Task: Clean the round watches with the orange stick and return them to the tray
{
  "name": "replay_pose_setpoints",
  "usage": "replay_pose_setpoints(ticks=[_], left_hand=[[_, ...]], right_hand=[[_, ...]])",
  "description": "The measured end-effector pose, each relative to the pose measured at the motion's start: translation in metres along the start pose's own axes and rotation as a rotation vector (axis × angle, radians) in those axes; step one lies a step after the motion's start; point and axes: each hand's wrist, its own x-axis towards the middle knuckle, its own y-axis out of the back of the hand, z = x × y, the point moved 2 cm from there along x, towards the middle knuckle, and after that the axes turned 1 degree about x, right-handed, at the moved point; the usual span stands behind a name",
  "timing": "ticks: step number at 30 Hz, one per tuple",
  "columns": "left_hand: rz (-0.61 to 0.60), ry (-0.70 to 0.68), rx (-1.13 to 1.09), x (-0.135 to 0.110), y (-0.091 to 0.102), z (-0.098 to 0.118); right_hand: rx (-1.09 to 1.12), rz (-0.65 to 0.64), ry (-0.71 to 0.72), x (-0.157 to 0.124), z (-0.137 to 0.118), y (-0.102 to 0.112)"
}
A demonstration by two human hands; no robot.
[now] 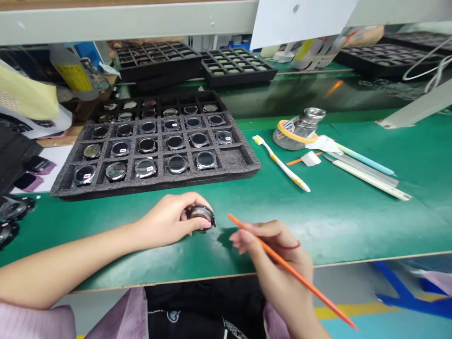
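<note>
My left hand (pixel 173 219) is closed around a round black watch case (pixel 202 214), holding it tilted just over the green bench near the front edge. Between the thumb and fingers of my right hand (pixel 275 249) is a thin orange stick (pixel 300 278). Its upper end points toward the watch case and is apart from it. Behind my left hand lies a black foam tray (pixel 158 176) with several round watch cases in its compartments, some with small white-and-red labels. The compartment at its front right corner holds no watch.
To the right lie a toothbrush (pixel 282 165), a glass bottle (pixel 298 132) with a yellow band, a small white piece (pixel 310 159) and several pens or slim tools (pixel 370 179). More trays (pixel 240 77) stand behind, under a shelf beam (pixel 123 23). Wrapped watches (pixel 14 207) sit at the left.
</note>
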Motion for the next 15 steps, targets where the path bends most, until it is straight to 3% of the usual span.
replay_pose_setpoints(ticks=[3, 7, 10, 15], left_hand=[[0.012, -0.074, -0.016, -0.004, 0.000, 0.000], [0.006, -0.047, -0.051, -0.005, -0.003, -0.001], [-0.001, 0.002, -0.055, -0.003, -0.004, 0.000], [-0.017, 0.015, -0.121, 0.000, -0.004, 0.001]], right_hand=[[0.034, 0.102, 0.004, 0.006, -0.005, 0.008], [-0.025, -0.017, 0.101, 0.003, -0.006, 0.002], [-0.084, -0.037, 0.157, 0.002, -0.004, -0.006], [-0.092, -0.148, 0.173, 0.015, -0.002, -0.012]])
